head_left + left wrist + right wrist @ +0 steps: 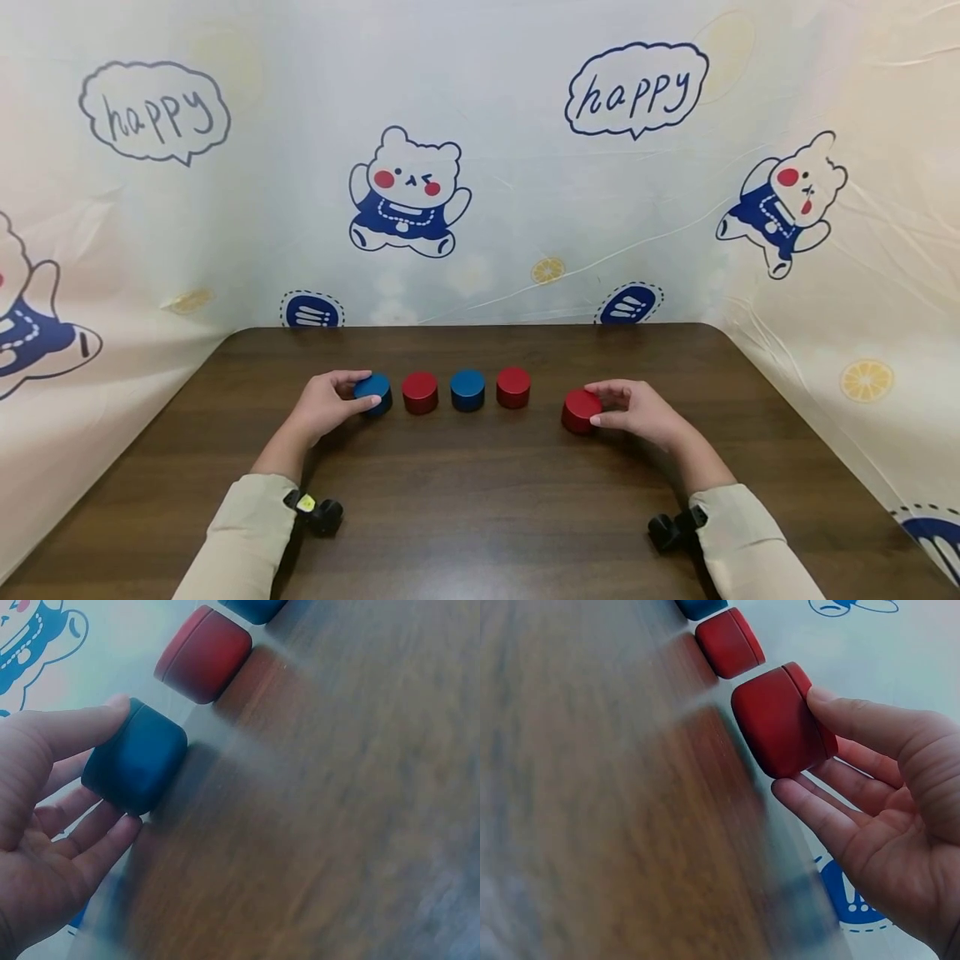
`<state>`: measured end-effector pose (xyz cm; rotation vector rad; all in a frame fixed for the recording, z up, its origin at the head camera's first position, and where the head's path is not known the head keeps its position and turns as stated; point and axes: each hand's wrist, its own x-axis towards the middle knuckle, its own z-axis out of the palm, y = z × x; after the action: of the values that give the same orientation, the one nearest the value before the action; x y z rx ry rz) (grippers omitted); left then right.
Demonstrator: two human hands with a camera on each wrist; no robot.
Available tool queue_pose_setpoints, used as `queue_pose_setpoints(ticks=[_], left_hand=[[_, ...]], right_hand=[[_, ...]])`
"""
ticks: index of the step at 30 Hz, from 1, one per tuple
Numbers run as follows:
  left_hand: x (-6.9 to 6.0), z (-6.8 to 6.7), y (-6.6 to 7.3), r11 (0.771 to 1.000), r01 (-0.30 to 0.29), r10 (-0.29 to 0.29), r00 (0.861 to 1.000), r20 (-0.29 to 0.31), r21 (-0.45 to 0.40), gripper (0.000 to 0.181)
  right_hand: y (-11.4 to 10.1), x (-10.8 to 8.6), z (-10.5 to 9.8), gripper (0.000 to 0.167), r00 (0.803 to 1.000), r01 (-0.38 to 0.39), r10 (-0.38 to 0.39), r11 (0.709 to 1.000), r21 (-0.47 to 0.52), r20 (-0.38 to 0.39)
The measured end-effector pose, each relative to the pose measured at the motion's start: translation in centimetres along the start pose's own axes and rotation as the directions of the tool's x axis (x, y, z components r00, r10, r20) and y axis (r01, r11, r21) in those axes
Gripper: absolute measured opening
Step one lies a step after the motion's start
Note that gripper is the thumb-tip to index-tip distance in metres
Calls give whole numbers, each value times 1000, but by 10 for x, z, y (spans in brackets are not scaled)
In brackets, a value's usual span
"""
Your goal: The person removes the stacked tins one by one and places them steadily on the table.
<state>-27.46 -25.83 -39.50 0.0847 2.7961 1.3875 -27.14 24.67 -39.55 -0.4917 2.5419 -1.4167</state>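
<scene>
My left hand point(324, 408) grips a blue round lidded tin point(375, 395) between thumb and fingers, at the left end of a row. In the left wrist view, that blue tin point(139, 761) stands beside a red one. Rightward along the row come a red tin point(420, 393), a blue tin point(468, 392) and another red tin point(513, 389). A further red tin point(580, 412), nearer to me and apart from the row's right end, is held by my right hand point(641, 411). Whether this tin point(776, 724) touches the table I cannot tell.
Everything stands on a dark brown wooden table point(480, 500) with rounded far corners. A pale printed cloth point(510, 192) with bears and lettering hangs behind it and at both sides. Black wrist cameras point(322, 517) are strapped over the beige sleeves point(247, 525).
</scene>
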Motion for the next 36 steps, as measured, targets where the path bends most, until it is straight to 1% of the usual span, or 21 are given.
queue_pose_setpoints(ticks=[6,14,22,36], left_hand=[[-1,0,-1,1000,-8,8,1000,-1,0,66],[0,-1,-3,1000,1,-1,1000,-2,3,67],[1,0,-2,1000,-1,1,1000,2,-4,66],[0,0,-1,1000,1,-1,1000,2,-5,67]], right_hand=[[1,1,0,54,1000,-7,7,1000,12,-12],[-2,12,3,55,999,-38,38,999,10,-26],[-3,22,8,54,999,-21,21,1000,16,-37],[-10,34,11,54,997,-32,33,999,17,-72]])
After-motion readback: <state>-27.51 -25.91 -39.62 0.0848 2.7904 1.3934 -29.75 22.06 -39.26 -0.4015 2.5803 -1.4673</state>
